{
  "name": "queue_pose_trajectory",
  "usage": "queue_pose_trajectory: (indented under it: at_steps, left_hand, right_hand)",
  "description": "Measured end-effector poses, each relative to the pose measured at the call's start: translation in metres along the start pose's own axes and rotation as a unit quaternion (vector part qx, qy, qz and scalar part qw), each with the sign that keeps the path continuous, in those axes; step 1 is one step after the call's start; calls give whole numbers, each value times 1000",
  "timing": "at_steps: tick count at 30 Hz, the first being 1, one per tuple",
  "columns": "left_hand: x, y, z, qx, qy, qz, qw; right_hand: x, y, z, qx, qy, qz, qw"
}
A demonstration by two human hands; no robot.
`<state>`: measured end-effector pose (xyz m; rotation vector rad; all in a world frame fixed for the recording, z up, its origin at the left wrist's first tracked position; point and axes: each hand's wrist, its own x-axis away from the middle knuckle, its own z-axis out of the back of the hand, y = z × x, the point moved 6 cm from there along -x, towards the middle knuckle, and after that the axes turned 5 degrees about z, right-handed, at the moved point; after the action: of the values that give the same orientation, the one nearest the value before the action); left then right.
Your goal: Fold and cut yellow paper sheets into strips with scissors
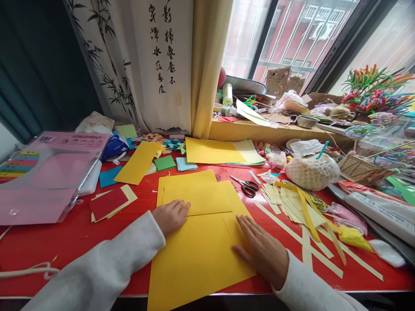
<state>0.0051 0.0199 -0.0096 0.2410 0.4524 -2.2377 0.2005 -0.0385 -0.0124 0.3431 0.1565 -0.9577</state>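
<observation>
Yellow paper lies at the front middle of the table: a large sheet [201, 259] whose lower end reaches past the table's front edge, and a smaller yellow rectangle [201, 196] on top of it. My left hand [171, 216] rests open on the left side of the smaller rectangle, fingers laid flat. Pressed flat on the right part of the large sheet is my right hand [259, 248], open, with its fingers stretched forward and its thumb apart. A pair of black-handled scissors [249, 188] lies just beyond the paper to the right.
Pale strips [298, 242] and cut pieces cover the table's right side. Dark red and cream cards [110, 203] lie left, near a pink packet [52, 177]. Small green cards [164, 163] and stacked yellow sheets [217, 150] lie behind. A netted round object [313, 170] sits back right.
</observation>
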Motion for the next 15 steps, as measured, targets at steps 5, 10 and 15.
queue_pose_trajectory:
  at_steps: [5,10,15]
  left_hand:
    - [-21,-23,16,176,8,113,978]
    - [-8,-65,40,475,24,373,797]
    - [21,-36,-9,598,-216,436,637]
  right_hand:
    - [8,-5,2,10,41,-36,998]
    - [11,-4,5,30,44,-45,998]
    - [11,1,0,34,25,-48,998]
